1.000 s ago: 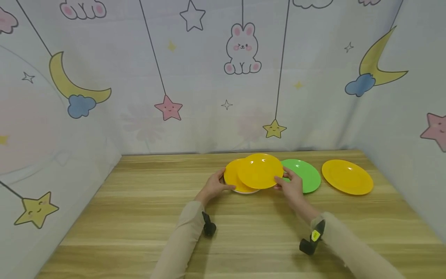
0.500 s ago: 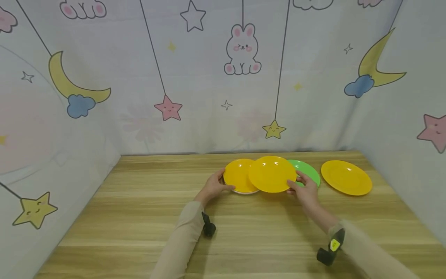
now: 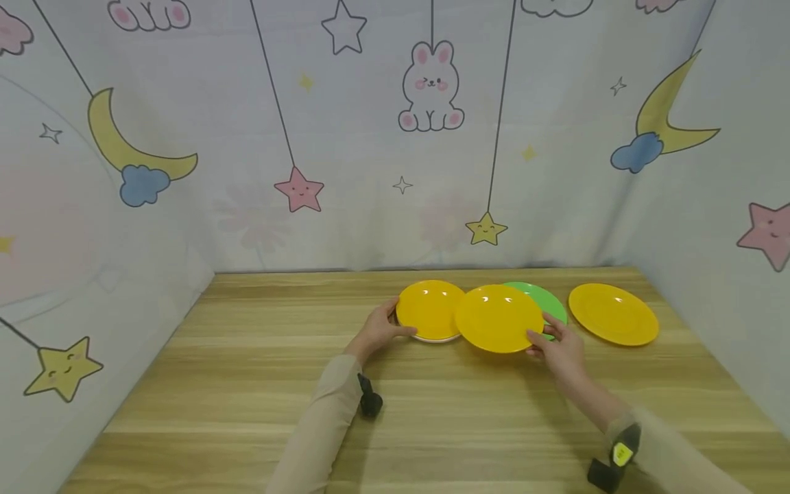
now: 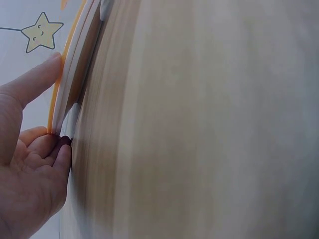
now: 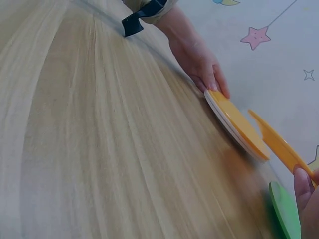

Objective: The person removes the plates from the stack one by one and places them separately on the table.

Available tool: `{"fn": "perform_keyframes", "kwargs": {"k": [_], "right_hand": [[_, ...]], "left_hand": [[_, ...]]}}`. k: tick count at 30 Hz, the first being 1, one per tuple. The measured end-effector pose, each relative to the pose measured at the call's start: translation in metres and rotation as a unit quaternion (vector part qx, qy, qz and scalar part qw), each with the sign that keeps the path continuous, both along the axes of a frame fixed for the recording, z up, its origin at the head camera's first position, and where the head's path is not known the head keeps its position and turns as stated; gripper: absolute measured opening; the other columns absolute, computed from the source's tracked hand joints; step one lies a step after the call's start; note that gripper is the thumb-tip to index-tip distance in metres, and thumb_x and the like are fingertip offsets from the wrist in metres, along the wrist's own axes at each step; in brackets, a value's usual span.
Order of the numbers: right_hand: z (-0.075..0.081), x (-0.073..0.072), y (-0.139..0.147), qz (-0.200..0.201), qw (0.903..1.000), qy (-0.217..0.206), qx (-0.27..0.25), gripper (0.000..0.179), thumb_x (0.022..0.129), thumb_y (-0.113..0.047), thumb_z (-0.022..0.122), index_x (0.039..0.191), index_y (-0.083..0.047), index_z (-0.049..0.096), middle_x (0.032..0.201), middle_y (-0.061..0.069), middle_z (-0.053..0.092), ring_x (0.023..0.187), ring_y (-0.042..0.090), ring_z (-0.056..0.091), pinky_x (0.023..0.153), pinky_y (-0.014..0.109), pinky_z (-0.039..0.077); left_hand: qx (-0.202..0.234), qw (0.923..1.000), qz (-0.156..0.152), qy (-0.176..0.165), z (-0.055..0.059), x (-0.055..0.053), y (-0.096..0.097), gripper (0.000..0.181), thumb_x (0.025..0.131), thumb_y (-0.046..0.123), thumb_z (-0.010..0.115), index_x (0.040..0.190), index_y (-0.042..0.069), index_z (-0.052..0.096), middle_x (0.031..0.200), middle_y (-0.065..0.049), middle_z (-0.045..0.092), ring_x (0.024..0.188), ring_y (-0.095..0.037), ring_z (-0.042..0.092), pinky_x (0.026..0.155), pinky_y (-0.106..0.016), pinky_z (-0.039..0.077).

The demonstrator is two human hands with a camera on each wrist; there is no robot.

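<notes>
My right hand (image 3: 560, 348) pinches a yellow plate (image 3: 500, 319) by its right edge, thumb on the near rim. This plate is held raised, partly in front of a green plate (image 3: 549, 299). At the left, my left hand (image 3: 378, 329) grips the left edge of a small stack topped by another yellow plate (image 3: 428, 309). In the left wrist view the thumb lies on the yellow rim, with white rims (image 4: 67, 82) just below it and the other fingers underneath. The right wrist view shows a gap between the raised plate (image 5: 281, 148) and the stack.
Another yellow plate (image 3: 614, 314) lies at the back right of the wooden table (image 3: 457, 425). A printed white cloth (image 3: 364, 137) hangs behind the table and along both sides. Each wrist wears a small black camera (image 3: 370, 401).
My right hand has moved right and toward me with its yellow plate, uncovering the stack's yellow top and covering more of the green plate at first. My left hand has stayed on the stack.
</notes>
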State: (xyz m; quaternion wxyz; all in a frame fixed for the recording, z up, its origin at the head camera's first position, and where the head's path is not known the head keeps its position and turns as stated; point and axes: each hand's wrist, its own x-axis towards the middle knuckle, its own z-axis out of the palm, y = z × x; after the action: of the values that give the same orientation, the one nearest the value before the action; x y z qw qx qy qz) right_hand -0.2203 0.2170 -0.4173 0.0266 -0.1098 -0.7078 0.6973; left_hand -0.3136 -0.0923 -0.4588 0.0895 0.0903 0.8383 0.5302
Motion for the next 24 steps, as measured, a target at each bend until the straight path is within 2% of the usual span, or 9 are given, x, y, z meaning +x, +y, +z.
{"fn": "perform_keyframes", "kwargs": {"k": [8, 16, 24], "right_hand": [[-0.004, 0.014, 0.023, 0.010, 0.9997, 0.005, 0.023, 0.065, 0.089, -0.002, 0.054, 0.142, 0.004, 0.017, 0.099, 0.004, 0.041, 0.061, 0.003, 0.057, 0.064, 0.019, 0.054], [-0.010, 0.027, 0.046, -0.017, 0.9997, -0.018, -0.009, 0.072, 0.086, -0.010, 0.061, 0.143, 0.001, 0.019, 0.089, -0.009, 0.047, 0.063, 0.003, 0.057, 0.063, 0.017, 0.053], [-0.011, 0.039, 0.056, -0.005, 1.0000, -0.006, -0.001, 0.073, 0.087, -0.011, 0.061, 0.142, 0.004, 0.017, 0.092, -0.007, 0.047, 0.067, 0.002, 0.056, 0.065, 0.018, 0.053]], "left_hand": [[-0.008, 1.0000, 0.003, -0.001, 0.000, 0.001, 0.000, 0.087, 0.073, 0.017, 0.076, 0.141, -0.001, 0.025, 0.146, -0.014, 0.027, 0.134, -0.023, 0.025, 0.109, -0.034, 0.023], [-0.012, 0.9999, 0.002, -0.002, 0.000, 0.001, 0.000, 0.088, 0.072, 0.018, 0.077, 0.141, -0.001, 0.025, 0.146, -0.014, 0.027, 0.134, -0.024, 0.025, 0.109, -0.035, 0.023], [-0.009, 1.0000, 0.001, -0.001, 0.002, 0.000, -0.001, 0.088, 0.073, 0.017, 0.077, 0.141, -0.001, 0.025, 0.146, -0.014, 0.027, 0.134, -0.024, 0.025, 0.109, -0.035, 0.023]]}}
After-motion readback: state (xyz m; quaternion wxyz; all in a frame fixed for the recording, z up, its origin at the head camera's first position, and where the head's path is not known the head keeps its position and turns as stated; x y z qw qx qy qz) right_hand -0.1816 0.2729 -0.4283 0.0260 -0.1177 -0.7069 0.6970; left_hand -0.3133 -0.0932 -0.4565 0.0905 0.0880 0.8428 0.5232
